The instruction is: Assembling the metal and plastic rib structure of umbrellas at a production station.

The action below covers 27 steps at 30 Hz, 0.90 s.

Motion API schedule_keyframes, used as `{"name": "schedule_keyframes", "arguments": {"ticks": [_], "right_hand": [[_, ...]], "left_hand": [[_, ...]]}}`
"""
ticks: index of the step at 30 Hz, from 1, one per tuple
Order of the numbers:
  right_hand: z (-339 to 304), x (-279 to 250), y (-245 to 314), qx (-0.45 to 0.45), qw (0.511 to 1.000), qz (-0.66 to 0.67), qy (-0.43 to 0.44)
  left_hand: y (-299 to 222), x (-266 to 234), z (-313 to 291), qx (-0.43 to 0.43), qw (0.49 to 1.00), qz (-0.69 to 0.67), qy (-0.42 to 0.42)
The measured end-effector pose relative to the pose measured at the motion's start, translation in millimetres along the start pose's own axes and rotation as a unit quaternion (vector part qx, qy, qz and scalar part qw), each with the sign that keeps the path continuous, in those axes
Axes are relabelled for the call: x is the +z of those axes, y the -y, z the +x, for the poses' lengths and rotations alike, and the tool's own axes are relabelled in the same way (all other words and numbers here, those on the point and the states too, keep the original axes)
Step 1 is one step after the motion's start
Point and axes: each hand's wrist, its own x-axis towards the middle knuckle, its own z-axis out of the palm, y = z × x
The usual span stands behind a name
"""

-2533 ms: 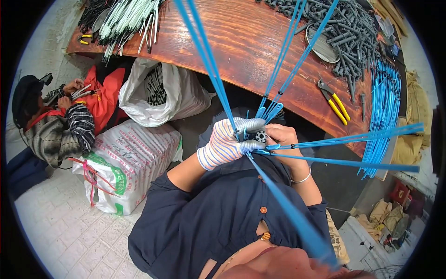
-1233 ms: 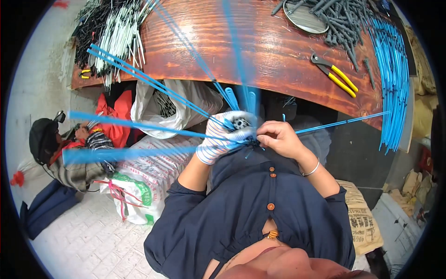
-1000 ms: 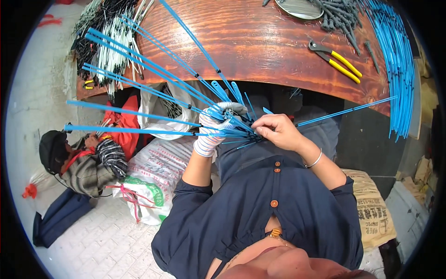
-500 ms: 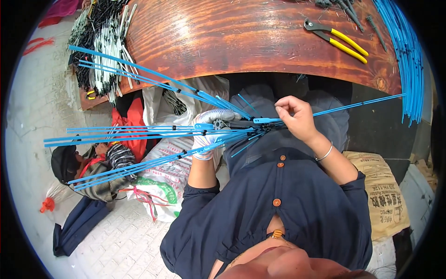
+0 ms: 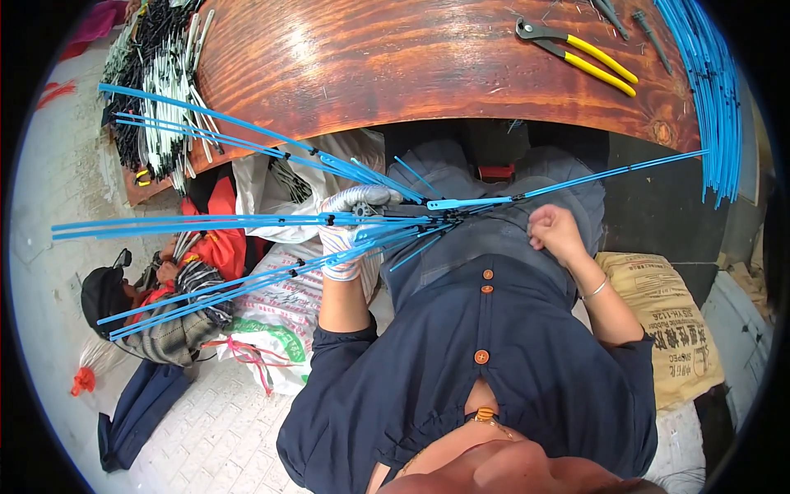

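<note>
My left hand (image 5: 339, 235), in a white glove with coloured stripes, is closed round the middle of an umbrella frame (image 5: 387, 235) above my lap. Its thin blue ribs with small black joints fan out far to the left, and one long rib (image 5: 609, 176) runs right toward the table edge. Beside the gloved fingers shows a dark notched end (image 5: 362, 212) of the frame. My bare right hand (image 5: 556, 233) hovers right of the frame's centre, apart from it. Its fingers are curled in; whether they hold anything small is hidden.
Ahead is a glossy wooden table (image 5: 395, 66) bearing yellow-handled pincers (image 5: 580, 53), a blue rib bundle (image 5: 714, 107) and black and white rods (image 5: 169, 90). At left a person in a black cap (image 5: 107, 296) sits near a white sack (image 5: 276, 305). A tan sack (image 5: 658, 329) stands right.
My right hand has drawn back toward my body, away from the frame's centre. A broad blue rib end now shows there, pointing right along the long rib. The camera view has shifted slightly.
</note>
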Motion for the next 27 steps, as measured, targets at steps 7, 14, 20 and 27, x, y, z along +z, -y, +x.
{"name": "schedule_keyframes", "arguments": {"ticks": [7, 14, 20, 27], "right_hand": [[36, 24, -4, -0.127, 0.970, 0.208, -0.012], [28, 26, 3, -0.232, 0.956, -0.101, 0.148], [24, 37, 8, -0.300, 0.941, 0.009, 0.157], [21, 44, 11, -0.295, 0.947, 0.031, 0.126]], "left_hand": [[-5, 1, 6, 0.027, 0.998, 0.042, 0.045], [1, 2, 0, -0.010, 1.000, -0.015, -0.006], [8, -2, -1, -0.071, 0.995, -0.071, -0.003], [-11, 5, 2, -0.033, 0.997, -0.068, 0.032]]}}
